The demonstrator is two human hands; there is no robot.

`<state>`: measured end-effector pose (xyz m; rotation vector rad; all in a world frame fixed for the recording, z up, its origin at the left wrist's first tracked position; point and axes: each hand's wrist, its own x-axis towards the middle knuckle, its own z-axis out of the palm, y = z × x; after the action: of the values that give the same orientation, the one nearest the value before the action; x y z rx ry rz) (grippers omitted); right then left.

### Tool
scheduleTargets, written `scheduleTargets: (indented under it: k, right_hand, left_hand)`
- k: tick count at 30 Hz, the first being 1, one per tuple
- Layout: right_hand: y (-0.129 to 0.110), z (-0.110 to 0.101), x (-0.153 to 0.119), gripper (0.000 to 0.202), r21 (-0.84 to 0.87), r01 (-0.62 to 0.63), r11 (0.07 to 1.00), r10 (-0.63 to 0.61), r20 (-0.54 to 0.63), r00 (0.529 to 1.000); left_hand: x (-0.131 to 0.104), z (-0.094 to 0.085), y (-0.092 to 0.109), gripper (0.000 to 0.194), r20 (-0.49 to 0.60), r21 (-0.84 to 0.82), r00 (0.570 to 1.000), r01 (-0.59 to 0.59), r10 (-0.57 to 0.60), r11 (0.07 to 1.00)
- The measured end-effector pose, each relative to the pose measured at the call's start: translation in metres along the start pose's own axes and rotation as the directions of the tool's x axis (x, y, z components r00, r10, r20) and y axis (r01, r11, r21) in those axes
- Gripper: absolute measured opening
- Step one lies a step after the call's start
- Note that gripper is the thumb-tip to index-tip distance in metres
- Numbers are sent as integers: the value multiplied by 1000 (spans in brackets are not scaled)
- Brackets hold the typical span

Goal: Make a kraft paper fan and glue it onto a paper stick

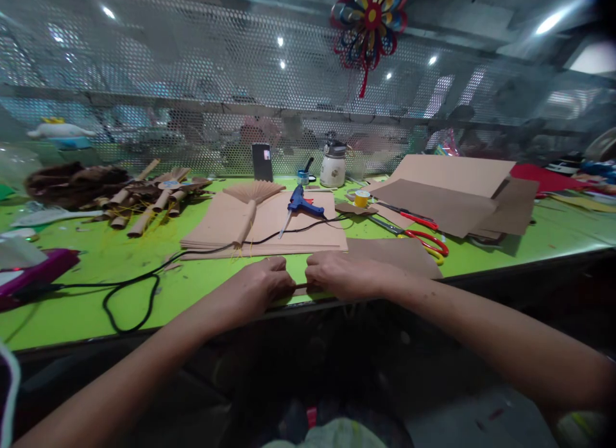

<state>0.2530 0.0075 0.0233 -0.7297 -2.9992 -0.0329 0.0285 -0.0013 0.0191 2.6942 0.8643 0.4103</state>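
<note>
Close together at the table's front edge, my left hand (pixel 269 280) and my right hand (pixel 337 275) are both closed on a narrow strip of brown paper (pixel 301 290). Only a short piece of the strip shows between them; my fingers cover the rest. Behind my hands lies a stack of tan paper sheets (pixel 212 233). On it rest a paper fan with a rolled handle (pixel 248 217) and a blue glue gun (pixel 301 203). A brown paper sheet (pixel 394 252) lies partly under my right forearm.
Scissors with red handles (pixel 428 241), a second red-handled pair (pixel 418 220) and a yellow spool (pixel 361 198) lie right of the stack. Large paper sheets (pixel 443 201) lean beyond. Rolled paper pieces (pixel 149 210) pile at left. A black cord (pixel 154 275) loops across the green table (pixel 202 303).
</note>
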Motion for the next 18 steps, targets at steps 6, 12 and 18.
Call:
scheduleTargets:
  k: [6,12,18]
  right_hand:
    - [-3,-1,-4,11,-72,8,997,-8,2,1000]
    - [-6,-1,-9,17,-40,10,999,-10,8,1000]
    - [-5,1,-17,30,59,-3,998,4,-23,1000]
  left_hand:
    - [-10,-3,-1,25,59,123,998,30,-38,992]
    - [-17,0,-3,47,10,144,1000,15,-17,989]
    - [-23,3,-6,62,9,124,1000,3,-4,992]
